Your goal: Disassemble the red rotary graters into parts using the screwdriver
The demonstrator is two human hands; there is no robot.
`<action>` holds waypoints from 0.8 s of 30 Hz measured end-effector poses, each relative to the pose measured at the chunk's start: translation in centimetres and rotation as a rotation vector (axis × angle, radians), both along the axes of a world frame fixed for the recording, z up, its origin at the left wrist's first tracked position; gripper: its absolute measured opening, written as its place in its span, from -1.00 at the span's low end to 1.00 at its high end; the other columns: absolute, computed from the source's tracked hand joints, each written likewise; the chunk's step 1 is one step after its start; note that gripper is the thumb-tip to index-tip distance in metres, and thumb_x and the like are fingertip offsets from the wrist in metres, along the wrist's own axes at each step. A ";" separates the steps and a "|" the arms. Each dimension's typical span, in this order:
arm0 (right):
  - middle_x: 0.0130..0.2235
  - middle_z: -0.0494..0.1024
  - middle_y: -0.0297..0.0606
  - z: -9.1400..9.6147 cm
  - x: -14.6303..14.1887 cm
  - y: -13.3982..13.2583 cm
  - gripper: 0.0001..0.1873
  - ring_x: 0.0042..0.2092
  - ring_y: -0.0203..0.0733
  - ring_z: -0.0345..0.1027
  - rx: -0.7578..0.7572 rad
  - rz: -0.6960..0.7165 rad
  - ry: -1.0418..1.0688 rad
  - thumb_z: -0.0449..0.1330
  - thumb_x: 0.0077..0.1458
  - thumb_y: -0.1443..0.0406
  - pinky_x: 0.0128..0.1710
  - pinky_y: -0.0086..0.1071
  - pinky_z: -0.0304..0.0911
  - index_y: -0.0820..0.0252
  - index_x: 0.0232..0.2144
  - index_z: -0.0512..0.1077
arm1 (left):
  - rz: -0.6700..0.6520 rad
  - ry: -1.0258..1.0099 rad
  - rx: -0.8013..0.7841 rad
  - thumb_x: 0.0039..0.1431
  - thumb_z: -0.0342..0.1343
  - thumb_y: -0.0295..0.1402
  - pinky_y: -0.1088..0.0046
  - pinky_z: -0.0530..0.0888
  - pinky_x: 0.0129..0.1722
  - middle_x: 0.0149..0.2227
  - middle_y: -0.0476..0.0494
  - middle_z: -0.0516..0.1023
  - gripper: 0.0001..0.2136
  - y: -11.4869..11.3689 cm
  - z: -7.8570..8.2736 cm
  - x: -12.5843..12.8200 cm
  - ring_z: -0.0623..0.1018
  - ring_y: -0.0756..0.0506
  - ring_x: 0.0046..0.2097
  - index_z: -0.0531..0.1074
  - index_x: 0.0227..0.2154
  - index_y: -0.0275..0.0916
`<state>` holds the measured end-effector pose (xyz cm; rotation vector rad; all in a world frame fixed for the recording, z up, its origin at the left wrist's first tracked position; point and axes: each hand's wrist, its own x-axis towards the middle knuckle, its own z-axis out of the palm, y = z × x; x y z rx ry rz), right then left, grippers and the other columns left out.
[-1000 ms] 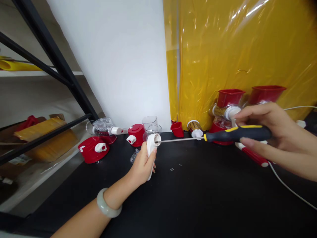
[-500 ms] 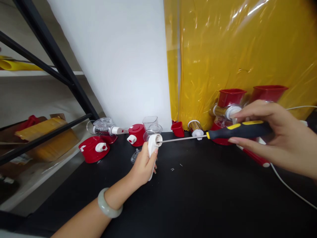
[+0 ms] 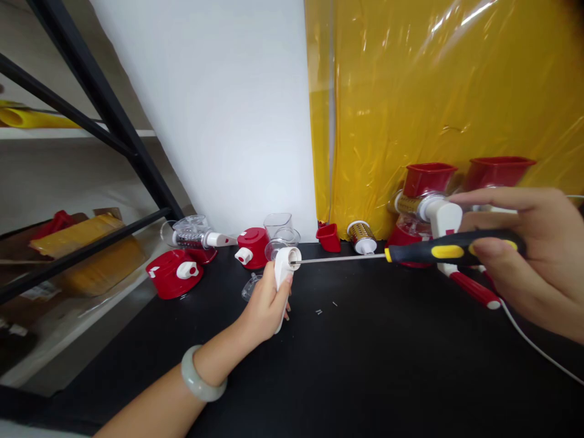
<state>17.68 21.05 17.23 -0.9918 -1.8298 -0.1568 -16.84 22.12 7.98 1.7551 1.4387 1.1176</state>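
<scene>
Nearest you, a pale bangle (image 3: 203, 374) circles your left wrist above the black bench (image 3: 356, 377). Your left hand (image 3: 263, 307) is wrapped round a white handle piece (image 3: 283, 266), held above the bench near the middle of the view, its round socket turned to the right. Your right hand (image 3: 531, 264) holds the screwdriver (image 3: 449, 248) with the thumb laid along its black and yellow grip and the index finger stretched out clear of it; the shaft runs level to the left, its tip at the mouth of the socket. Just beyond your left hand, to its right, a few small screws (image 3: 319, 312) lie on the bench. Farther back, two red bases (image 3: 173, 274) with white knobs stand at the left, and a small red cup (image 3: 328, 237) sits beside a grater drum (image 3: 361, 236). Behind them rise a white panel (image 3: 228, 121) and yellow plastic sheeting (image 3: 438, 91).
</scene>
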 end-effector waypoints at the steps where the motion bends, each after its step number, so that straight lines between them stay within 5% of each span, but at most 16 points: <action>1: -0.23 0.48 -0.19 0.0 -0.1 -0.1 -0.56 -0.26 -0.09 0.44 0.025 0.025 -0.022 0.19 0.21 0.02 -0.29 -0.20 0.39 -0.03 0.09 0.39 | 0.001 -0.001 0.000 0.34 -0.02 -0.06 0.47 0.46 -0.67 -0.46 0.09 0.34 -0.73 0.0 0.0 0.0 0.47 -0.02 -0.58 0.18 -0.18 -0.16; 4: -0.13 0.41 -0.22 0.4 -0.6 -0.5 -0.55 -0.16 -0.11 0.44 0.048 0.246 -0.008 0.24 0.16 0.25 -0.25 -0.26 0.44 -0.11 0.09 0.32 | -0.002 0.008 0.006 0.34 -0.04 -0.05 0.47 0.46 -0.67 -0.45 0.09 0.34 -0.73 0.0 0.0 0.0 0.47 -0.02 -0.58 0.18 -0.18 -0.16; 7: -0.06 0.41 -0.21 0.7 -0.9 -0.7 -0.53 -0.08 -0.09 0.45 -0.032 0.365 0.050 0.28 0.13 0.25 -0.22 -0.30 0.48 -0.11 0.08 0.30 | -0.008 0.019 0.010 0.34 -0.04 -0.04 0.47 0.47 -0.67 -0.44 0.09 0.32 -0.72 0.0 0.1 0.0 0.47 -0.01 -0.57 0.18 -0.18 -0.16; 14: -0.19 0.52 -0.25 0.4 0.2 -0.3 -0.76 -0.28 -0.17 0.47 0.064 0.050 -0.146 0.08 0.31 0.07 -0.41 -0.35 0.37 -0.07 -0.04 0.38 | -0.007 0.032 0.005 0.35 -0.07 -0.03 0.45 0.47 -0.66 -0.44 0.08 0.35 -0.71 0.2 0.0 -0.1 0.47 -0.02 -0.58 0.17 -0.16 -0.16; 20: -0.06 0.43 -0.20 0.7 -0.1 -0.6 -0.57 -0.10 -0.10 0.47 0.006 0.300 -0.026 0.27 0.14 0.21 -0.28 -0.36 0.48 -0.08 0.04 0.29 | -0.009 0.026 0.015 0.35 -0.05 -0.05 0.47 0.46 -0.66 -0.46 0.10 0.35 -0.72 0.2 -0.1 -0.2 0.48 -0.02 -0.58 0.18 -0.16 -0.16; 24: -0.11 0.49 -0.20 0.7 0.3 -0.6 -0.61 -0.15 -0.07 0.48 -0.027 0.251 -0.068 0.18 0.23 0.07 -0.29 -0.30 0.48 -0.10 0.09 0.31 | -0.012 0.028 0.017 0.35 -0.05 -0.04 0.47 0.46 -0.67 -0.44 0.08 0.37 -0.71 0.2 -0.1 -0.1 0.48 -0.02 -0.58 0.18 -0.15 -0.17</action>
